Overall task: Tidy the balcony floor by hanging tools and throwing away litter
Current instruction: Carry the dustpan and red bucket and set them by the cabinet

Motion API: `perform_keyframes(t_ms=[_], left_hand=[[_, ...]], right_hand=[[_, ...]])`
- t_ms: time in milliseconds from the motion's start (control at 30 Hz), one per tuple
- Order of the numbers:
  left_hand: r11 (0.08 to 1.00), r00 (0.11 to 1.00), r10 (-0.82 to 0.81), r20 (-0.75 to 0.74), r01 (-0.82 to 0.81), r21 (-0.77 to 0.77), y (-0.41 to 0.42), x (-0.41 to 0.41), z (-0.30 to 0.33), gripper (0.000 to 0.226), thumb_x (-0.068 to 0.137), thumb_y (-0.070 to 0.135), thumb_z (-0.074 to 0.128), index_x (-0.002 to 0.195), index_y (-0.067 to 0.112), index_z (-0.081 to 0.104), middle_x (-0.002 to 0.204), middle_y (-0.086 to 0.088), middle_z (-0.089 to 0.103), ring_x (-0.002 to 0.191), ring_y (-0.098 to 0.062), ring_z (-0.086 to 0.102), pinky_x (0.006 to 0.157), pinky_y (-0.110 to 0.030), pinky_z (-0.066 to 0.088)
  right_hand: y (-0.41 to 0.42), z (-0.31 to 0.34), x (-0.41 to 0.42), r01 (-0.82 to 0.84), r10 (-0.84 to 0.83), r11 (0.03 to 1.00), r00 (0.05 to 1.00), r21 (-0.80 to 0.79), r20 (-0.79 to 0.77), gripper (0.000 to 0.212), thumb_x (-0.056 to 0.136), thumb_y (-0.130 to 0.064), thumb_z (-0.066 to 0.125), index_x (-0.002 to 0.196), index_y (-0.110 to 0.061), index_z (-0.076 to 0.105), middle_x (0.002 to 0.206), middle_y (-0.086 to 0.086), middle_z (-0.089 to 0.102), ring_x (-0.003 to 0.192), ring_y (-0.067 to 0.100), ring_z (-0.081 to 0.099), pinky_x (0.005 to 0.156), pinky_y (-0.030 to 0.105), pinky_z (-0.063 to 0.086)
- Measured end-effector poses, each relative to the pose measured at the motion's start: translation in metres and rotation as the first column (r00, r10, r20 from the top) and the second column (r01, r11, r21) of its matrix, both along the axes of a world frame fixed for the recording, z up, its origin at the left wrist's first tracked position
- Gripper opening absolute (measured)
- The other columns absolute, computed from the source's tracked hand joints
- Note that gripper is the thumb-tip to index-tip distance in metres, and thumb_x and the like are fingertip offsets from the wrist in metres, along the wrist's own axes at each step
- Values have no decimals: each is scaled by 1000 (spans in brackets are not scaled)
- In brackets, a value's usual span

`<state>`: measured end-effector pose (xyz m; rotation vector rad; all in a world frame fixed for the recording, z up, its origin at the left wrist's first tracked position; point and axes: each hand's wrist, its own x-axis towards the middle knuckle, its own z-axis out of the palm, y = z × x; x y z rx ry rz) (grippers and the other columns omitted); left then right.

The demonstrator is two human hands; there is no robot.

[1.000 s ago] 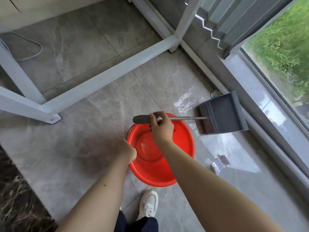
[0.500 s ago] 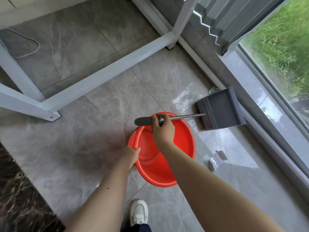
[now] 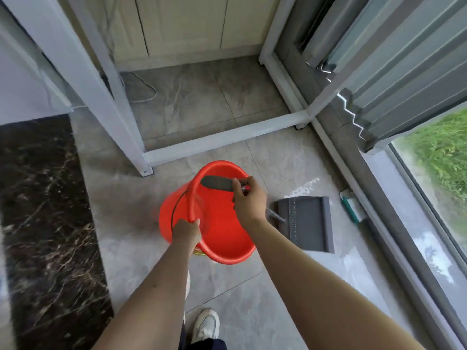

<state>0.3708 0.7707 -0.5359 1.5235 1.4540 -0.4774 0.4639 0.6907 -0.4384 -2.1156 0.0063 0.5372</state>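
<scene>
Left hand (image 3: 187, 232) gripping bucket (image 3: 222, 238) rim

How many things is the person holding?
2. The left hand grips the rim of the red bucket. The right hand holds the handle of the grey dustpan, whose pan sits right of the bucket.

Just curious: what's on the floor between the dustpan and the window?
In the head view, a white-and-green brush lies by the sill, between dustpan and window.
</scene>
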Motion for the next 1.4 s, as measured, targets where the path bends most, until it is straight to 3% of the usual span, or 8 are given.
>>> perform_keyframes(t_ms=[133,367,500,767,933,1133,1233,1400], left_hand=[[985,985,170,18,-170,41,40,-40,31,52,94,31,51,119,-15,56,124,-31,59,116,-40,58,94,-40,45],[915,917,399,16,-399,61,110,-117,65,51,94,32,50,118,-12,57,120,-29,62,112,-41,59,90,-40,47],[865,870,491,31,-492,102,157,-174,77,49,94,30,52,118,-12,58,120,-29,63,113,-41,60,93,-40,47],[820,836,548,30,-544,176,247,-271,107,50,94,31,50,121,-10,55,120,-28,62,111,-41,61,92,-43,48],[797,820,570,43,-565,215,307,-315,122,47,95,28,51,120,-12,55,117,-28,63,108,-41,62,82,-39,47],[757,787,610,91,-613,226,372,-350,134,47,95,29,50,122,-10,54,120,-28,62,110,-42,60,87,-41,46],[736,766,634,106,-640,220,399,-356,138,47,96,31,48,120,-9,54,115,-26,63,104,-42,61,73,-37,42],[708,725,678,119,-688,159,444,-351,139,50,96,36,46,121,-6,53,113,-23,65,101,-41,63,75,-40,48]], right_hand=[[43,27,-27,-97,97,995,995,12,26,23,94,-34,50,88,-13,55,78,4,58,74,22,55,72,36,46],[121,53,-88,-216,217,975,976,55,-7,30,95,-35,46,98,-9,60,74,-12,54,76,14,53,71,27,39],[170,62,-137,-281,282,958,959,55,-19,31,95,-37,45,95,-11,60,80,-5,58,79,17,55,75,30,44],[252,84,-209,-264,269,960,962,99,-41,28,95,-36,44,86,-12,57,79,1,59,79,21,54,73,30,41],[305,103,-233,-191,208,972,970,134,-129,28,96,-33,43,85,-9,54,77,8,54,77,25,49,77,46,45],[362,121,-246,-206,228,965,965,164,-129,22,93,-27,44,83,-10,54,60,2,44,50,18,39,48,27,35],[392,128,-251,-188,217,964,965,189,-147,20,90,-24,43,77,-11,51,59,2,42,49,17,37,49,27,35],[448,135,-243,-201,231,956,965,214,-124,30,86,-24,45,57,-18,41,56,0,38,52,17,34,51,28,30]])
